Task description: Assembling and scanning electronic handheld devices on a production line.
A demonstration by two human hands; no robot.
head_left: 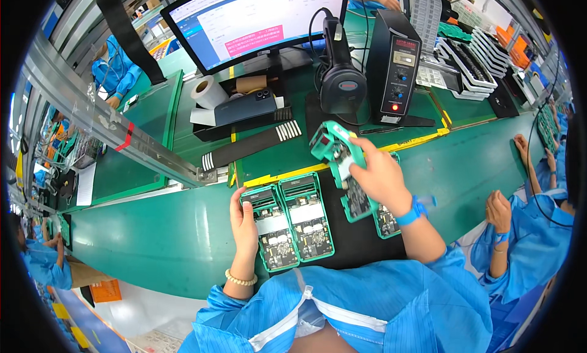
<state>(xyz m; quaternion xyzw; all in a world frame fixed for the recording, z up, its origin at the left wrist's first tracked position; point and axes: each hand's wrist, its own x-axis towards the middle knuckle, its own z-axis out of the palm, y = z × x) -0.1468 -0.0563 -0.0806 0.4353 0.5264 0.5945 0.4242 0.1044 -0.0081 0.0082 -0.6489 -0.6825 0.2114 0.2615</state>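
Note:
Two green-framed circuit boards lie side by side before me, a left one [278, 240] and a middle one [313, 230], each with a pale strip across it. My left hand [244, 230] rests against the outer edge of the left one, its fingers stretched out rather than wrapped round it. Tilted and lifted, another green-framed circuit board [354, 197] is gripped by my right hand [380, 177] at its upper right side. Beneath that raised board, a further green-framed circuit board [386, 223] shows only in part. A black mat [364, 249] lies under this group.
Behind the boards stand a monitor [257, 22], a handheld scanner [342, 87] on its stand and a black control box [396, 68]. A tray [214, 130] holds a paper roll [208, 93]. A metal post [110, 117] slants at left. A co-worker's hands [499, 212] are at right.

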